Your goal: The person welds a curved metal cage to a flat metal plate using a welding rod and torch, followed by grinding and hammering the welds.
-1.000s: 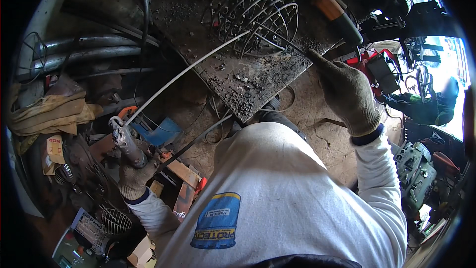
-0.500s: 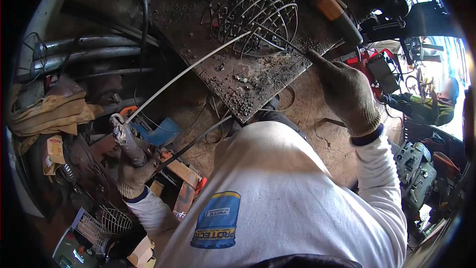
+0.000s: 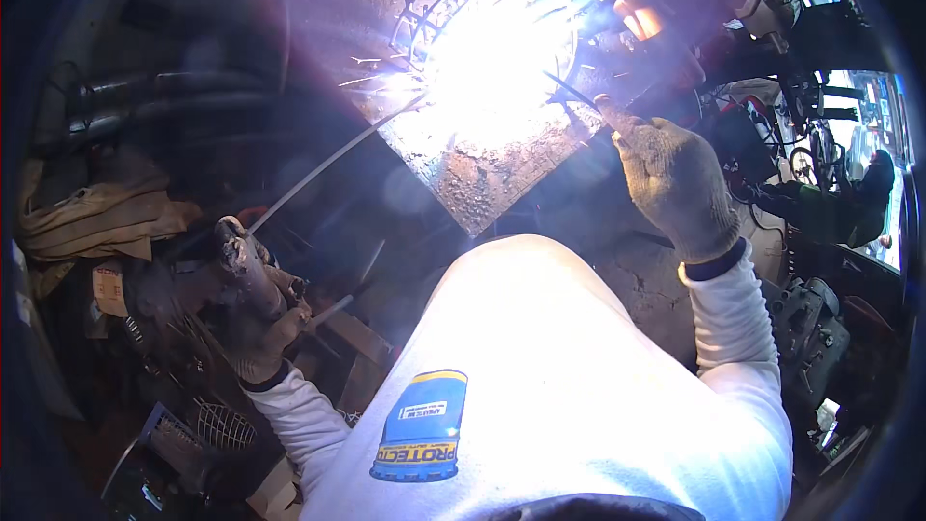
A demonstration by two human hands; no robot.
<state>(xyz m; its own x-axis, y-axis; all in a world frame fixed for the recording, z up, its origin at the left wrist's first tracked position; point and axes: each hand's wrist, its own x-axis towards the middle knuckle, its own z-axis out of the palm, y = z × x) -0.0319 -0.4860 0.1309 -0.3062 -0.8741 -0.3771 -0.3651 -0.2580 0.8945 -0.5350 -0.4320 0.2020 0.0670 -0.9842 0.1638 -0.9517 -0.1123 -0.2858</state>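
Note:
My gloved left hand (image 3: pixel 265 349) is closed around a worn welding electrode holder (image 3: pixel 246 260) at the lower left. A long pale welding electrode (image 3: pixel 333 159) runs from its jaws up to the table, where its tip vanishes in a blinding arc. That glare hides most of the round metal-bar cage (image 3: pixel 420 24) on the table. On the right, my gloved right hand (image 3: pixel 670 183) pinches a thin metal rod (image 3: pixel 571 90), whose far end points into the glare. A short pale rod (image 3: pixel 331 313) shows beside my left fingers; I cannot tell whether they hold it.
The grit-strewn metal table (image 3: pixel 473 188) juts a corner toward me. An angle grinder (image 3: pixel 641 19) lies at its far right. Folded tan cloth (image 3: pixel 106 217) and metal pipes (image 3: pixel 174 101) are on the left. Another person (image 3: pixel 849 198) is at the far right.
A bright arc with flying sparks has appeared at the cage, and the surroundings look darker. The electrode's tip has shifted slightly left and down. Both hands stay nearly in place.

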